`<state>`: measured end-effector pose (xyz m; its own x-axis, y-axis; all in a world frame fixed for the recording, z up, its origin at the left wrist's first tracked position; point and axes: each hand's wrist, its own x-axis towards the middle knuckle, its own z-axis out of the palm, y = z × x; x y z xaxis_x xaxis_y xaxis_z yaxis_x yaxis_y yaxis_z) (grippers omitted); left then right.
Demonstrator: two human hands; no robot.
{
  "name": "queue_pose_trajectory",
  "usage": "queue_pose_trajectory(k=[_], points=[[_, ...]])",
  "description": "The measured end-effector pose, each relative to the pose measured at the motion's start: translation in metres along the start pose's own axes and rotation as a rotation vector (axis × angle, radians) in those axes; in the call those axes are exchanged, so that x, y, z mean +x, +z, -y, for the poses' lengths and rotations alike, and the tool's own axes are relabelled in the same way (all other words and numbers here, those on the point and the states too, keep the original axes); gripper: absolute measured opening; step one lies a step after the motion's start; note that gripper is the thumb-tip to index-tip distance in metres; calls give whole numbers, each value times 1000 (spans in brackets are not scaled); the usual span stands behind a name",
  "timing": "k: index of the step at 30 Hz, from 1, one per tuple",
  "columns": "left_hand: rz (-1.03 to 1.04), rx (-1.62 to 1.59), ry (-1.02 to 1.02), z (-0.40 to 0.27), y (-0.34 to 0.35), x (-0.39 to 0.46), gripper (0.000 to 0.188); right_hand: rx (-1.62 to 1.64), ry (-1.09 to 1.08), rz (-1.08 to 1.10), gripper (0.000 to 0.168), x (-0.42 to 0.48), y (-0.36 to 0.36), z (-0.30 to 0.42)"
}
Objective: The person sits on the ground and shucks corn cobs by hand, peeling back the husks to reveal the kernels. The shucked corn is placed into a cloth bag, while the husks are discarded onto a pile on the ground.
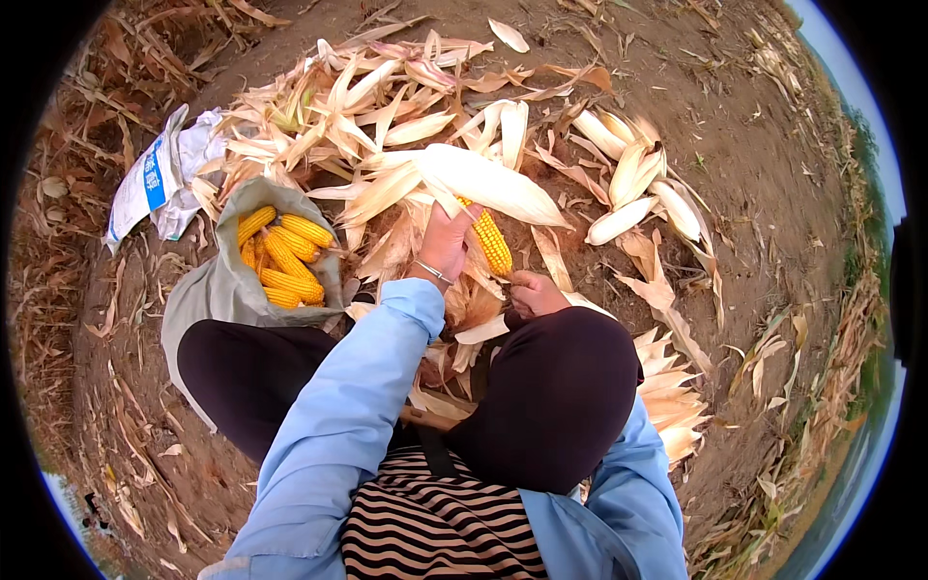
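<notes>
My left hand (444, 245), with a bangle at the wrist, grips a yellow corn ear (492, 243) near its upper end. Pale peeled husk (486, 181) spreads above the bare kernels. At the ear's lower tip is my right hand (536, 293), its fingers curled; whether they pinch a strand of silk or husk is not clear. To the left, a grey-green woven sack (203, 290) stands with its mouth wide, and several husked corn ears (286, 254) lie inside it.
Loose dry husks (312, 123) are heaped beyond my hands. Several ears still in husk (631, 170) lie at the upper right. A white plastic bag with printing (141, 192) rests beyond the sack. More husks (670, 399) lie beside my right knee (558, 399), on bare soil (761, 254).
</notes>
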<state>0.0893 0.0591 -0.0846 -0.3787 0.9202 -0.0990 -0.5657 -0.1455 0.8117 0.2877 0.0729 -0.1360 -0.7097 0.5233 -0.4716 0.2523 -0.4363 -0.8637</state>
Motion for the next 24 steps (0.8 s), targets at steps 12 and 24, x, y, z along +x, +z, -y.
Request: queue_pose_trajectory(k=[12,24], points=[[-15,527,120,-48,-54,-13,46,-1144,-319,-464,50,24,-63,38],[359,411,-306,-48,-13,-53,47,-973,-1020,-71,43,25,21,134]])
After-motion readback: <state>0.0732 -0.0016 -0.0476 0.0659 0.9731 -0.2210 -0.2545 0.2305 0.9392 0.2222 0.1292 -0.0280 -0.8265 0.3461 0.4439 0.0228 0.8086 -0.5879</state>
